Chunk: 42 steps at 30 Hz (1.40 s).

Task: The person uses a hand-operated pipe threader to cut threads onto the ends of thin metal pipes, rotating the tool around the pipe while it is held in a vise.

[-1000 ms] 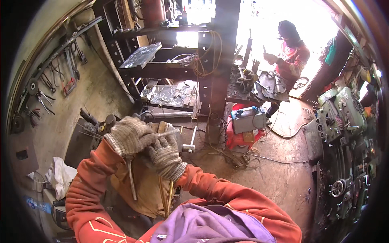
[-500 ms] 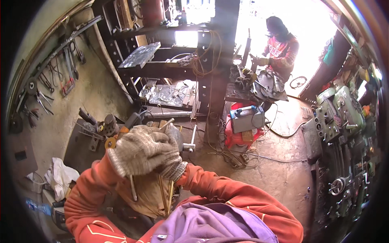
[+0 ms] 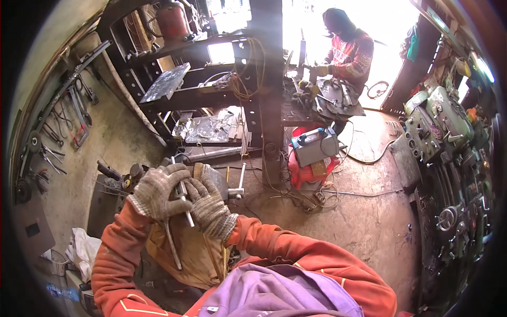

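My left hand (image 3: 160,194), in a knitted grey-white work glove, is closed around a metal rod (image 3: 187,214). The rod slants past the fingers, its top end jutting above them. Below the same hand a second, longer metal rod (image 3: 172,247) hangs down over brown cloth (image 3: 158,247). Close on the right is my right hand (image 3: 211,208), gloved alike, its fingers bent and pressed together beside the first rod. Whatever lies under its palm is hidden. Thin yellowish rods (image 3: 214,260) show below that wrist. Just beyond the right hand sits a grey metal block (image 3: 215,180) with a T-shaped bar (image 3: 241,182).
Tools (image 3: 79,113) hang along the left wall. A dark steel rack (image 3: 198,98) stands ahead. Beyond it, a co-worker (image 3: 351,55) works at a cluttered bench (image 3: 338,108). A grey machine box (image 3: 315,148) sits on a red base amid cables. Green machinery (image 3: 446,119) lines the right side.
My hands have come apart from their overlap, the left shifting left and the right lower. The slanting metal rod now shows between them. The whole view has shifted slightly.
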Each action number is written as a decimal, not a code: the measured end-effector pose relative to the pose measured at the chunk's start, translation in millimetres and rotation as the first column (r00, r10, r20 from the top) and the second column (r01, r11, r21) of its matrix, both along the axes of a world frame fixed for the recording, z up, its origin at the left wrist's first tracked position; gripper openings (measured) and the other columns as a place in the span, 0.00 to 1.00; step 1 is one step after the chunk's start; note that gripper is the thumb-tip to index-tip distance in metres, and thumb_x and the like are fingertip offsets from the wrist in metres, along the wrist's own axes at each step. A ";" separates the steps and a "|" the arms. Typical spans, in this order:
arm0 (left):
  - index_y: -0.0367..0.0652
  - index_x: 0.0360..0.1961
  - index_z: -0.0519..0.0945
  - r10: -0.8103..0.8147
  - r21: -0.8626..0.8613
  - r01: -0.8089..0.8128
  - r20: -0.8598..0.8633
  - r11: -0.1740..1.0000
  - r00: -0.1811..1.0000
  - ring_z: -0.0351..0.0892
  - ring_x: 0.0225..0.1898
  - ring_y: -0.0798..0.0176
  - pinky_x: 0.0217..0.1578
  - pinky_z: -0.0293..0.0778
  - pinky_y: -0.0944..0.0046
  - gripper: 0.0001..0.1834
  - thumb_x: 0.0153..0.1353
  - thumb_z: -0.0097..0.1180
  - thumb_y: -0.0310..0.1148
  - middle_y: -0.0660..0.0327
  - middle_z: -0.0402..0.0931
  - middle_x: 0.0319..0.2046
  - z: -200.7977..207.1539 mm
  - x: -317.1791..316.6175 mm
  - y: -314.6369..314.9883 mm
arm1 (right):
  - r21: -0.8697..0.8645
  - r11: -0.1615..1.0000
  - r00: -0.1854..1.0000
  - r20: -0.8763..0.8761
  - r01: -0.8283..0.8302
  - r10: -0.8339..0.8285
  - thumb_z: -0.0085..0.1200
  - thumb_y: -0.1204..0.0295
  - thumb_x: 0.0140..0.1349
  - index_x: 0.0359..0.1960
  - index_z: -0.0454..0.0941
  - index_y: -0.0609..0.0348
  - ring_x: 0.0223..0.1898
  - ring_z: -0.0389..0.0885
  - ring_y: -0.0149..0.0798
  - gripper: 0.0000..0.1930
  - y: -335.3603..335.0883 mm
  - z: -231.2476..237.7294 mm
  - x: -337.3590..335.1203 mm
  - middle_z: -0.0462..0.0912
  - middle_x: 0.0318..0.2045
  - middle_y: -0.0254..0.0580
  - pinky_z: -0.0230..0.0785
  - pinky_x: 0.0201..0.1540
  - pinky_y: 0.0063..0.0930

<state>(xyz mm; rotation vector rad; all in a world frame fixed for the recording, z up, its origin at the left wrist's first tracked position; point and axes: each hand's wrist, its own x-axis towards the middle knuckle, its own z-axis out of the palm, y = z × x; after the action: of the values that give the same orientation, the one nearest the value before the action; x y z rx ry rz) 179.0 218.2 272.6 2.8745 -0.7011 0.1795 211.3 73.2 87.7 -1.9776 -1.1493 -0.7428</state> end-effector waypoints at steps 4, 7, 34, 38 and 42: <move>0.35 0.60 0.80 -0.152 0.192 0.125 0.130 0.973 0.980 0.81 0.58 0.33 0.61 0.75 0.41 0.50 0.38 0.80 0.55 0.42 0.82 0.57 19.8 -6.9 -0.6 | 0.213 0.965 0.983 -0.068 -0.150 0.168 0.61 0.66 0.60 0.54 0.81 0.55 0.71 0.70 0.61 0.20 -22.1 9.3 7.6 0.73 0.68 0.57 0.55 0.76 0.64; 0.38 0.57 0.82 -0.188 0.130 0.166 0.187 0.978 0.964 0.84 0.51 0.35 0.54 0.79 0.42 0.38 0.50 0.74 0.52 0.43 0.85 0.51 15.1 2.1 1.2 | 0.387 0.919 0.989 -0.092 -0.072 0.117 0.67 0.66 0.53 0.53 0.81 0.58 0.70 0.69 0.67 0.24 -15.8 8.1 17.0 0.73 0.68 0.61 0.56 0.75 0.63; 0.38 0.57 0.79 -0.074 0.202 0.089 -0.082 0.975 0.994 0.83 0.47 0.41 0.50 0.80 0.48 0.25 0.57 0.62 0.32 0.46 0.83 0.44 20.3 15.5 -16.5 | 0.240 0.967 0.993 -0.094 0.090 -0.070 0.68 0.60 0.49 0.45 0.87 0.53 0.65 0.77 0.63 0.21 -11.8 30.7 15.9 0.84 0.53 0.47 0.63 0.70 0.66; 0.41 0.62 0.76 0.274 -0.073 -0.374 -0.555 0.924 0.785 0.84 0.51 0.38 0.51 0.79 0.44 0.24 0.69 0.60 0.38 0.42 0.84 0.47 6.9 -1.2 -4.9 | 0.278 0.959 0.994 -0.103 0.058 -0.031 0.68 0.62 0.50 0.44 0.86 0.50 0.63 0.78 0.62 0.18 -9.5 34.4 11.2 0.85 0.51 0.45 0.65 0.68 0.67; 0.39 0.59 0.80 0.206 0.146 -0.180 -0.187 0.973 0.961 0.85 0.51 0.43 0.56 0.78 0.48 0.24 0.64 0.61 0.37 0.46 0.84 0.48 40.7 11.6 -27.8 | 0.265 0.959 0.994 -0.065 0.101 -0.087 0.68 0.62 0.52 0.46 0.85 0.51 0.64 0.77 0.62 0.19 -9.0 32.7 18.2 0.84 0.51 0.44 0.64 0.68 0.67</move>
<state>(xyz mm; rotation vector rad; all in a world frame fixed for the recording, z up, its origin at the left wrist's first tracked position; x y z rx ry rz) 190.5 190.4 313.3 3.0236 -0.4072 -0.1351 229.5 64.2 120.4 -1.8207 -0.8777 -0.8431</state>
